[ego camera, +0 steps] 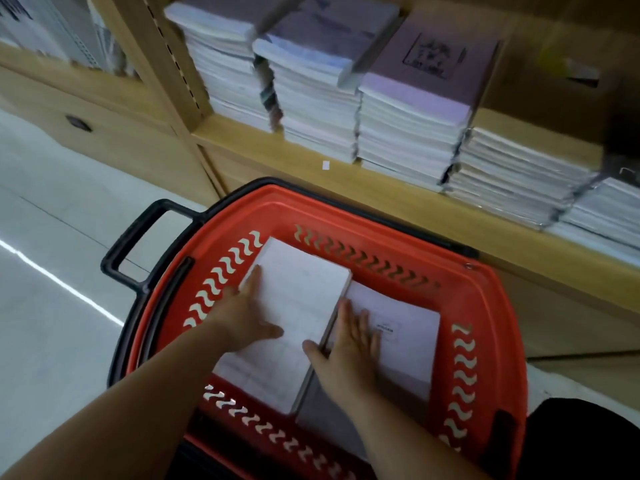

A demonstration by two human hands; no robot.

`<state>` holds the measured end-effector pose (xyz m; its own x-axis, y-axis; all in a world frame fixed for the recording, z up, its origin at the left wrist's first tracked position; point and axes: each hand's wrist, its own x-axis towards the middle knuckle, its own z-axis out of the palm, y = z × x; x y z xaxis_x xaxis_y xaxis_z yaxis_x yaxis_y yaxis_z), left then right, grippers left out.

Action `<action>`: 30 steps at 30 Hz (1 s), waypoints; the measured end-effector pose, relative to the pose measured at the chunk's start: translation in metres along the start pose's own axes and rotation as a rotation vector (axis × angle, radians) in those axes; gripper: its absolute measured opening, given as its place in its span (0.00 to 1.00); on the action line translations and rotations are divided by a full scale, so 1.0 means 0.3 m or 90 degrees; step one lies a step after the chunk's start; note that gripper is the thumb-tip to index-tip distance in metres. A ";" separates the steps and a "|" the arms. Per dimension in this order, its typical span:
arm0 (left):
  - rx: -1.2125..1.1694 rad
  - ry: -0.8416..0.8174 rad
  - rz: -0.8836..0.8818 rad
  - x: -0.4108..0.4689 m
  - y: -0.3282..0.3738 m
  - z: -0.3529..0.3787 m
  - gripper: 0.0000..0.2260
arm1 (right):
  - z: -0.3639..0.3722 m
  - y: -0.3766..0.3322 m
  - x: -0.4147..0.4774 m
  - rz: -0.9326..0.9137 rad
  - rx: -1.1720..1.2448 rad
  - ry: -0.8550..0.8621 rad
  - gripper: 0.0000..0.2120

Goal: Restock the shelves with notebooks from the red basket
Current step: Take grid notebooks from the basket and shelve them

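The red basket [485, 306] stands on the floor in front of a wooden shelf [398, 199]. Inside it a thick stack of white notebooks [301, 289] lies on the left, with a lower pale notebook [405, 341] beside it on the right. My left hand [247, 311] lies flat on the left side of the thick stack, fingers spread along its edge. My right hand [349, 341] is against the stack's right edge, thumb on top and fingers resting on the lower notebook. The stack rests in the basket between both hands.
The shelf holds several tall piles of notebooks: white ones [228, 64], a lilac-covered pile [426, 81] and a brown-covered pile [526, 157]. The basket's black handle [135, 237] sticks out left over the pale floor [52, 271]. A dark shape [585, 441] sits at bottom right.
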<state>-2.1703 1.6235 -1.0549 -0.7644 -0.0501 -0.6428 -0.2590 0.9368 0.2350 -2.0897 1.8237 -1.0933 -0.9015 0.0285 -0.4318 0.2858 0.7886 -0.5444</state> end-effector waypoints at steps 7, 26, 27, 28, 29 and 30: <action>0.012 0.018 0.017 0.037 -0.003 0.034 0.63 | 0.038 -0.012 0.012 0.030 -0.129 0.033 0.44; -0.171 0.019 -0.105 0.006 0.027 0.010 0.66 | -0.063 -0.096 0.031 0.102 0.062 -0.119 0.48; -0.173 0.016 -0.114 -0.003 0.037 0.006 0.66 | -0.064 -0.106 0.020 0.109 0.091 -0.133 0.51; -0.170 0.013 -0.122 -0.007 0.044 0.004 0.67 | -0.065 -0.114 0.010 0.114 0.106 -0.153 0.53; -0.165 0.007 -0.131 -0.011 0.050 0.000 0.66 | -0.071 -0.121 0.003 0.121 0.112 -0.179 0.53; -0.165 0.001 -0.138 -0.009 0.055 -0.003 0.66 | -0.078 -0.122 0.002 0.129 0.113 -0.201 0.53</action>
<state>-2.1730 1.6389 -1.0485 -0.6754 -0.2392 -0.6976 -0.5572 0.7851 0.2703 -2.1083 1.8094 -1.0567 -0.6852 -0.0401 -0.7272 0.5235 0.6671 -0.5300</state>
